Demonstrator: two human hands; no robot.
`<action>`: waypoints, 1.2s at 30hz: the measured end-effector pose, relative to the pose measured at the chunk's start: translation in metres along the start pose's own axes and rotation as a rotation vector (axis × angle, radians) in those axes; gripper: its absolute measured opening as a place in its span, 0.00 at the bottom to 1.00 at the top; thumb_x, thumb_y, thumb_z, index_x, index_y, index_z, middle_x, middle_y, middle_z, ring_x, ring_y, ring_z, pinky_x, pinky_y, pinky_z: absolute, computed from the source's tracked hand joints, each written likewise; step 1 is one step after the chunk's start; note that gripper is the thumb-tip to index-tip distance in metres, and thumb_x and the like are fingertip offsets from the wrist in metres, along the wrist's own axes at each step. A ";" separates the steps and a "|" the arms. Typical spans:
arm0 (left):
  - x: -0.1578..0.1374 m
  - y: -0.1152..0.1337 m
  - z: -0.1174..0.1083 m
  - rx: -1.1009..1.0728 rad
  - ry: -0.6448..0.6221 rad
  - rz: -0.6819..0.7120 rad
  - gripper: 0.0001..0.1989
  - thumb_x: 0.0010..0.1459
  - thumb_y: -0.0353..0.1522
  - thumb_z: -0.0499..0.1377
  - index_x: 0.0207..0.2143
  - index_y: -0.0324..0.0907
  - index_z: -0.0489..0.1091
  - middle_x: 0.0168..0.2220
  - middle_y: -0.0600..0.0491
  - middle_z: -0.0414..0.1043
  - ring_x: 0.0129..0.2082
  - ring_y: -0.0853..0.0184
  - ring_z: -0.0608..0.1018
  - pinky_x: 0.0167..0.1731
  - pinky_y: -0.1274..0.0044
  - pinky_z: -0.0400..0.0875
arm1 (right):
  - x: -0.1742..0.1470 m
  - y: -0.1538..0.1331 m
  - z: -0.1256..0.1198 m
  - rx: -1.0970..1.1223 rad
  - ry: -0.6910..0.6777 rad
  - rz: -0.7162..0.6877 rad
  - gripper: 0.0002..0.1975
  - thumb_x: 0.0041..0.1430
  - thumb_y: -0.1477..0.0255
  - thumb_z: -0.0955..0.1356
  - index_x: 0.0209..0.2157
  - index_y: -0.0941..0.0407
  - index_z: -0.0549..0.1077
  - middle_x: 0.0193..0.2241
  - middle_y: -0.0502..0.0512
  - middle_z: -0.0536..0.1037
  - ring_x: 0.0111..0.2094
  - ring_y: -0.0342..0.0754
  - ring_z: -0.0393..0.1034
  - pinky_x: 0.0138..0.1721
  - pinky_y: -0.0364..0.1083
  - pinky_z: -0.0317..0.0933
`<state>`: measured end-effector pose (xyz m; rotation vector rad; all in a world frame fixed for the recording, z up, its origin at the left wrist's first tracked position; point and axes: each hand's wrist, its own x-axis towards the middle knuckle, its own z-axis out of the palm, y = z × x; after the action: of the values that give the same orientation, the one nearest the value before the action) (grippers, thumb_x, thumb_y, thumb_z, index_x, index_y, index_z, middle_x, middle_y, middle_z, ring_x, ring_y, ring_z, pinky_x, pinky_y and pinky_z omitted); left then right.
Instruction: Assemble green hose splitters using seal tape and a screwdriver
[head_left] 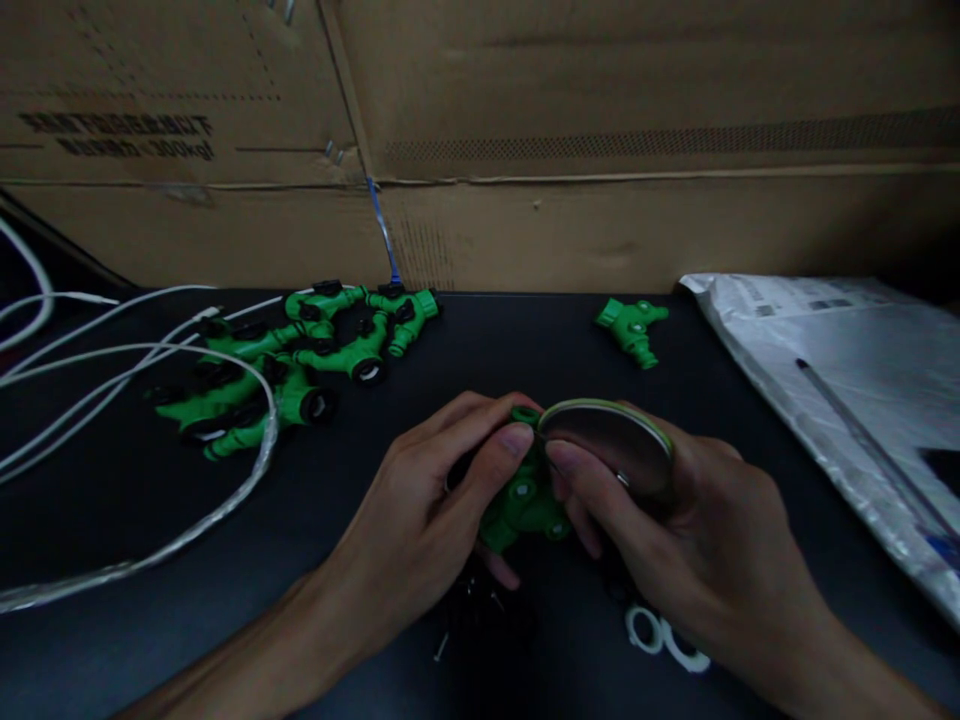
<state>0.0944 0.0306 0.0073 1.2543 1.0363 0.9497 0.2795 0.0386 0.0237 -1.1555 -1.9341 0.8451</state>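
Observation:
My left hand (439, 490) is closed on a green plastic Y-shaped hose connector (529, 510), with its thumb and index finger near the upper opening. My right hand (690, 530) grips a round, dark, flat object with a pale yellow-green rim (615, 440); its kind is unclear. The rim sits beside the connector's top, and whether they touch is hard to tell. Fingers hide much of the connector. Below my hands lie dark small parts and a thin screw (441, 648), dim in shadow. Two white ring washers (645, 630) rest under my right wrist.
Several green Y connectors with black fittings (255, 370) lie in a group at the left. One bare green connector (631, 328) lies farther back. White cables (259, 470) loop at left. A plastic mailer (847, 360) carries a pen (870, 440). Cardboard (637, 230) stands behind.

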 end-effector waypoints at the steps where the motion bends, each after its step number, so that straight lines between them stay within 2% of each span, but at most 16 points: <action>1: 0.000 0.000 0.000 0.009 0.001 0.007 0.17 0.70 0.43 0.57 0.56 0.53 0.76 0.45 0.53 0.70 0.32 0.68 0.81 0.17 0.83 0.82 | 0.000 0.000 0.000 -0.001 0.003 -0.011 0.11 0.71 0.69 0.66 0.31 0.52 0.71 0.17 0.42 0.66 0.18 0.37 0.62 0.23 0.38 0.59; 9: -0.002 0.002 -0.001 0.193 0.064 0.067 0.16 0.72 0.42 0.54 0.52 0.50 0.77 0.41 0.54 0.73 0.25 0.73 0.80 0.13 0.89 0.73 | -0.003 -0.003 0.004 -0.050 0.040 -0.041 0.13 0.70 0.71 0.66 0.28 0.53 0.69 0.19 0.42 0.68 0.18 0.36 0.63 0.22 0.37 0.58; 13: -0.001 0.003 0.000 0.135 0.076 0.034 0.17 0.71 0.45 0.54 0.52 0.48 0.77 0.41 0.54 0.72 0.19 0.75 0.77 0.09 0.87 0.71 | -0.001 -0.002 0.004 -0.089 0.036 -0.075 0.11 0.70 0.71 0.67 0.30 0.53 0.70 0.19 0.43 0.67 0.18 0.37 0.62 0.21 0.38 0.57; 17: 0.003 0.005 -0.002 0.073 0.160 -0.013 0.20 0.69 0.48 0.56 0.49 0.45 0.77 0.39 0.55 0.72 0.16 0.77 0.74 0.08 0.87 0.70 | 0.000 -0.001 -0.002 -0.074 0.015 -0.078 0.11 0.69 0.72 0.68 0.30 0.53 0.71 0.19 0.43 0.67 0.18 0.38 0.61 0.22 0.39 0.58; 19: 0.005 0.006 -0.004 0.037 0.218 -0.016 0.20 0.68 0.49 0.57 0.48 0.43 0.76 0.38 0.55 0.72 0.16 0.78 0.73 0.07 0.87 0.69 | 0.001 -0.001 -0.005 -0.006 0.027 -0.061 0.07 0.68 0.71 0.69 0.33 0.51 0.74 0.24 0.44 0.72 0.23 0.38 0.67 0.26 0.38 0.63; 21: 0.006 0.006 -0.006 0.004 0.254 0.000 0.21 0.67 0.49 0.57 0.48 0.43 0.74 0.39 0.55 0.73 0.15 0.78 0.73 0.07 0.87 0.69 | 0.002 -0.001 -0.007 0.080 0.029 -0.029 0.03 0.67 0.69 0.71 0.36 0.50 0.78 0.36 0.47 0.78 0.33 0.39 0.74 0.35 0.36 0.68; 23: 0.007 0.007 -0.007 -0.019 0.277 0.028 0.20 0.67 0.49 0.58 0.49 0.44 0.73 0.39 0.55 0.74 0.16 0.77 0.73 0.07 0.87 0.69 | 0.004 -0.002 -0.008 0.209 -0.029 0.033 0.03 0.66 0.67 0.72 0.40 0.50 0.80 0.48 0.48 0.79 0.44 0.42 0.77 0.45 0.37 0.70; 24: 0.008 0.007 -0.007 -0.026 0.285 0.041 0.20 0.67 0.49 0.57 0.49 0.44 0.73 0.38 0.55 0.74 0.17 0.76 0.74 0.08 0.86 0.70 | 0.005 -0.002 -0.008 0.292 -0.079 0.077 0.05 0.66 0.67 0.72 0.42 0.49 0.81 0.51 0.48 0.79 0.47 0.42 0.77 0.47 0.37 0.70; 26: 0.009 0.008 -0.007 -0.030 0.295 0.072 0.19 0.68 0.49 0.57 0.49 0.45 0.73 0.38 0.55 0.73 0.19 0.75 0.75 0.09 0.86 0.71 | 0.007 -0.004 -0.006 0.458 -0.192 0.175 0.09 0.67 0.66 0.71 0.47 0.49 0.80 0.47 0.49 0.82 0.45 0.42 0.79 0.45 0.38 0.71; 28: 0.010 0.009 -0.007 -0.023 0.308 0.107 0.17 0.69 0.48 0.56 0.49 0.46 0.73 0.38 0.55 0.73 0.22 0.73 0.77 0.11 0.87 0.72 | 0.008 -0.006 -0.004 0.565 -0.255 0.236 0.09 0.69 0.65 0.70 0.46 0.52 0.80 0.38 0.50 0.85 0.39 0.42 0.80 0.40 0.38 0.71; 30: 0.012 0.008 -0.007 -0.017 0.327 0.139 0.16 0.70 0.47 0.55 0.47 0.46 0.73 0.37 0.56 0.72 0.24 0.74 0.78 0.13 0.88 0.72 | 0.009 -0.007 -0.002 0.602 -0.250 0.244 0.10 0.69 0.64 0.70 0.41 0.54 0.81 0.32 0.51 0.84 0.36 0.42 0.80 0.38 0.38 0.71; 32: 0.013 0.006 -0.008 -0.029 0.337 0.157 0.16 0.71 0.47 0.54 0.45 0.46 0.72 0.36 0.57 0.70 0.24 0.74 0.76 0.13 0.88 0.72 | 0.010 -0.006 -0.002 0.596 -0.225 0.235 0.11 0.68 0.64 0.71 0.37 0.55 0.82 0.31 0.51 0.84 0.34 0.42 0.80 0.39 0.39 0.71; 36: 0.017 0.002 -0.010 -0.035 0.310 0.162 0.16 0.72 0.46 0.51 0.43 0.45 0.70 0.34 0.57 0.69 0.20 0.75 0.73 0.11 0.89 0.68 | 0.010 0.002 -0.008 0.574 -0.226 0.252 0.11 0.66 0.62 0.73 0.37 0.55 0.82 0.30 0.51 0.84 0.35 0.44 0.79 0.39 0.39 0.71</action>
<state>0.0891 0.0500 0.0079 1.1987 1.1634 1.3124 0.2834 0.0493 0.0286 -0.9840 -1.5621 1.5996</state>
